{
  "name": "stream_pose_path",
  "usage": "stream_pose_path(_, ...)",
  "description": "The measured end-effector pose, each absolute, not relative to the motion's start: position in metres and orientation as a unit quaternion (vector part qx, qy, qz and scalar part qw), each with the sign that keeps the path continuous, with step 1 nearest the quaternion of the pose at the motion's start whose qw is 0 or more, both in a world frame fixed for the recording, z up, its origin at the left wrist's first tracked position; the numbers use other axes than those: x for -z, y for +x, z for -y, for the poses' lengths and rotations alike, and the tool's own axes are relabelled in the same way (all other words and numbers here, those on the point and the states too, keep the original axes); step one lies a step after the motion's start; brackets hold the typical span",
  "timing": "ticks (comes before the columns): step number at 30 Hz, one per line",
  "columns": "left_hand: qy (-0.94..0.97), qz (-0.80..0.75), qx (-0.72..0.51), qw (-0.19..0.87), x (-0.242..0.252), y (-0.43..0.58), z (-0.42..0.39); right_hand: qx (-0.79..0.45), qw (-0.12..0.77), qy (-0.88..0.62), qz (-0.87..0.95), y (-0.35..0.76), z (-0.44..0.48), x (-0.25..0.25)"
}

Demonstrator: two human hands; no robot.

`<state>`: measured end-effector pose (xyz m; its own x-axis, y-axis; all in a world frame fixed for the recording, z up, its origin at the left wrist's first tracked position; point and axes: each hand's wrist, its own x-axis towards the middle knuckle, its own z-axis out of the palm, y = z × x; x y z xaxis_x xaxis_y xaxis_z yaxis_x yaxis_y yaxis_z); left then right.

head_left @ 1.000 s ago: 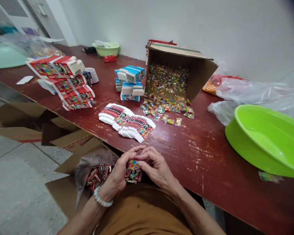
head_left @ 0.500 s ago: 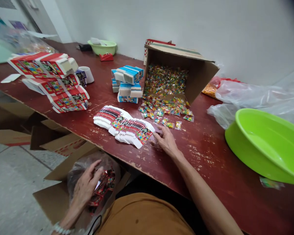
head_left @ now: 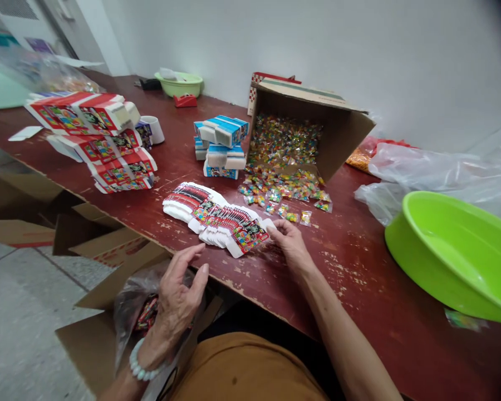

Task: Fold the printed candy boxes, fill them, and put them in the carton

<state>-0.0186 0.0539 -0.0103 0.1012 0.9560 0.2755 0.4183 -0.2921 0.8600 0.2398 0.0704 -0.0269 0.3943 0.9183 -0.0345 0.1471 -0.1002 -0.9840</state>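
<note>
A fanned row of flat printed cartons (head_left: pixel 215 217), red and white with colourful pictures, lies on the table in front of me. At its right end, my right hand (head_left: pixel 291 245) pinches the edge of the top flat carton (head_left: pixel 250 236) between thumb and fingers. My left hand (head_left: pixel 179 298), a bead bracelet on its wrist, hovers by the table's front edge, thumb and fingers apart with nothing in them. Below it a plastic bag in an open cardboard box (head_left: pixel 87 345) holds dark red wrapped packs (head_left: pixel 147 312), partly hidden by that hand.
Small candy sachets (head_left: pixel 286 186) spill from a tipped cardboard box (head_left: pixel 342 133). Blue carton bundles (head_left: pixel 221 147) and red carton bundles (head_left: pixel 104 139) are stacked on the left. A green basin (head_left: pixel 446 267) and clear plastic bags (head_left: pixel 446 167) lie to the right.
My left hand has risen from over the bag to the table's edge. My right hand has closed on the end carton, which it was only beside before.
</note>
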Motion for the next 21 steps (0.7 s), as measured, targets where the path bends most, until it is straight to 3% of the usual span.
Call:
stream_pose_path(2, 0.640, -0.481, -0.410, 0.437, -0.004, -0.011, -0.056, -0.430, 0.544, -0.581, 0.426, 0.240, -0.056, 0.010)
stream_pose_path(5, 0.527, -0.342, -0.278, 0.727, -0.017, 0.005, -0.053, -0.530, 0.536, -0.468, 0.461, 0.233, -0.035, -0.015)
stream_pose_path(8, 0.416, -0.204, -0.143, 0.875, -0.020, 0.020, -0.040, -0.576, 0.508, -0.419, 0.484, 0.221, -0.022, -0.027)
stream_pose_path(21, 0.447, -0.223, -0.168, 0.850, -0.022, 0.025, -0.023, -0.607, 0.545, -0.394, 0.424, 0.199, -0.001, -0.035)
